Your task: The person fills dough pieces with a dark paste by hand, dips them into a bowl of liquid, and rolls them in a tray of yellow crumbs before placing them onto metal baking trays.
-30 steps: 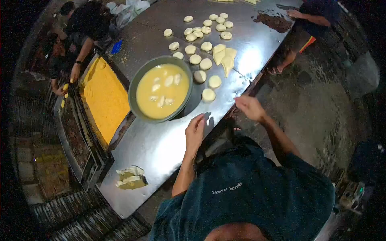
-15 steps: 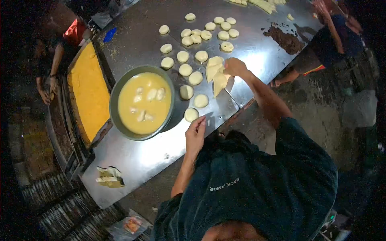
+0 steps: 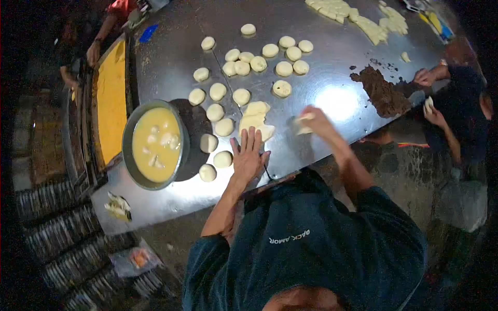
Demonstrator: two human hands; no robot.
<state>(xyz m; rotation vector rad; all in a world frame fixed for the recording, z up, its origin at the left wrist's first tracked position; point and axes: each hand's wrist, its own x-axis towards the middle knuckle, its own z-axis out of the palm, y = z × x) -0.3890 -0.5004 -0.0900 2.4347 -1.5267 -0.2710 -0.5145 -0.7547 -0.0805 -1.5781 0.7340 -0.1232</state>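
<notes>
1. Your left hand point(image 3: 249, 159) is open, fingers spread, fingertips on the flat dough point(image 3: 254, 115).
2. Your right hand point(image 3: 318, 123), blurred, grips a pale piece point(image 3: 302, 126).
3. Dough rounds point(image 3: 224, 127) lie beyond your left hand.

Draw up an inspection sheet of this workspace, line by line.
Surface: metal table, seamed, with a bright glare patch.
Job's things: dough sheet by the left hand; many dough rounds; bowl of yellow liquid with pale lumps in it; brown heap, crumbs around it.
Clutter: blue scrap; crumpled wrapper near the table's corner.
Hands: left open over the sheet's near edge; right hand blurred, a pale piece at it, grip unclear.
Cables: nothing seen.
Surroundings: co-workers on both sides; stacked trays and a bag below the table.
</notes>
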